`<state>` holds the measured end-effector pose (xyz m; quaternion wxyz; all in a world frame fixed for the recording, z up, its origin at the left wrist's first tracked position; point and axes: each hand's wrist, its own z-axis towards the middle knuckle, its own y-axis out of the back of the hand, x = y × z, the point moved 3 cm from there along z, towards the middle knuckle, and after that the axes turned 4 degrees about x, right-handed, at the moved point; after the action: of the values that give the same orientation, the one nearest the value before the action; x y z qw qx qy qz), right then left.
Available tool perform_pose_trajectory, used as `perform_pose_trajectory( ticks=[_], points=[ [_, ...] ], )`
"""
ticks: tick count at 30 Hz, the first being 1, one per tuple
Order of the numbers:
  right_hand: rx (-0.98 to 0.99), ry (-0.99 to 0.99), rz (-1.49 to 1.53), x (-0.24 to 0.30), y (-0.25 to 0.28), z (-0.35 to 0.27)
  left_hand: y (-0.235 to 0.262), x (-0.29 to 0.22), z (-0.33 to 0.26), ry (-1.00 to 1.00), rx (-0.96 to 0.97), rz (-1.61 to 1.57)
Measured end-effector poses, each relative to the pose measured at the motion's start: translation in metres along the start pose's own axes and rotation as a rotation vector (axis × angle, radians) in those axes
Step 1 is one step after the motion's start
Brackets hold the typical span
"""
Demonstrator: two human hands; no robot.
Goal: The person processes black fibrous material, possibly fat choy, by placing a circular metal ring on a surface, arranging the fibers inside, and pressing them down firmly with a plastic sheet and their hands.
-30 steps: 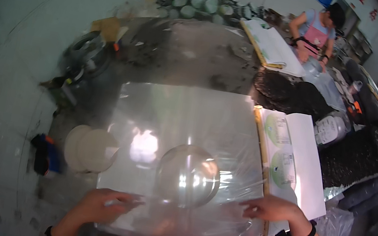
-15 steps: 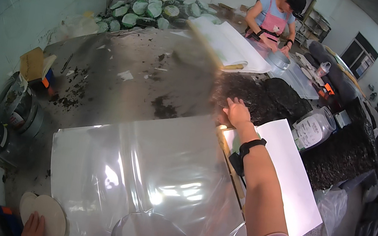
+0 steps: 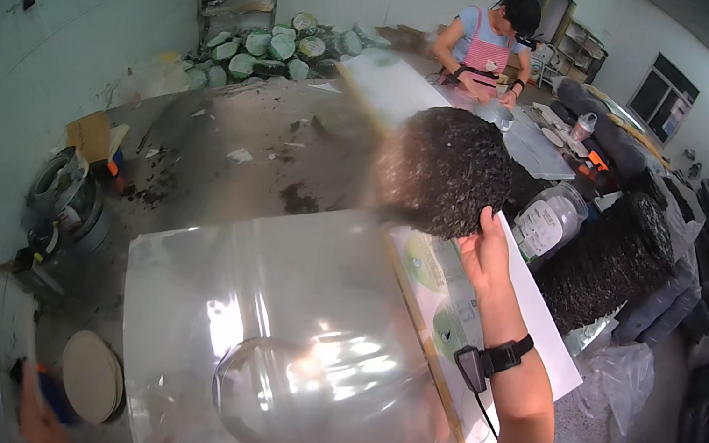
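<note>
My right hand (image 3: 489, 253) is closed on the edge of a round, dark, rough-textured cake of dried seaweed (image 3: 449, 172), thumb on its near side. The cake is tilted up over the far end of a stack of white printed sheets (image 3: 440, 303). At the lower left my left hand (image 3: 41, 413) is smeared by motion, so its fingers cannot be read. It is beside round beige discs (image 3: 90, 376) and a dark blue object (image 3: 56, 397). Between the hands lie clear plastic bags (image 3: 195, 317), with a round clear rim (image 3: 235, 390) showing in them.
A clear jar (image 3: 552, 220) and a tall pile of dark seaweed cakes (image 3: 607, 271) stand at the right. Across the table a co-worker (image 3: 489, 51) handles a clear round container. Green-and-white round packs (image 3: 258, 43) are heaped at the back; tubs (image 3: 77, 210) stand at left.
My right hand has taken hold of a seaweed cake and raised it on edge. My left hand has come off the beige discs and moved left.
</note>
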<state>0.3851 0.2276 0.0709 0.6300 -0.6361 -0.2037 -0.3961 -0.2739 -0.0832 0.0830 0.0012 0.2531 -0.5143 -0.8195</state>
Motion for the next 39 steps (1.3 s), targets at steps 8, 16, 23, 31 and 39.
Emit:
perform_pose_trajectory(
  ticks=[8,16,23,31,39],
  points=[
    [0.254,-0.181,0.037,-0.004,-0.038,-0.179,-0.152,-0.227,-0.075,-0.922,0.401,0.025],
    [0.221,-0.154,-0.04,0.033,-0.028,-0.247,-0.135,-0.235,-0.043,-0.99,0.591,0.017],
    [0.171,-0.194,-0.047,0.019,-0.024,-0.248,-0.204,-0.256,-0.068,-0.778,0.855,0.276],
    [0.221,-0.196,-0.034,0.006,-0.042,-0.236,-0.218,-0.266,-0.066,-0.74,1.01,0.148],
    [0.335,0.546,-1.228,-0.022,-0.116,-0.277,-0.241,-0.232,-0.051,-0.73,0.643,-0.291]
  ],
)
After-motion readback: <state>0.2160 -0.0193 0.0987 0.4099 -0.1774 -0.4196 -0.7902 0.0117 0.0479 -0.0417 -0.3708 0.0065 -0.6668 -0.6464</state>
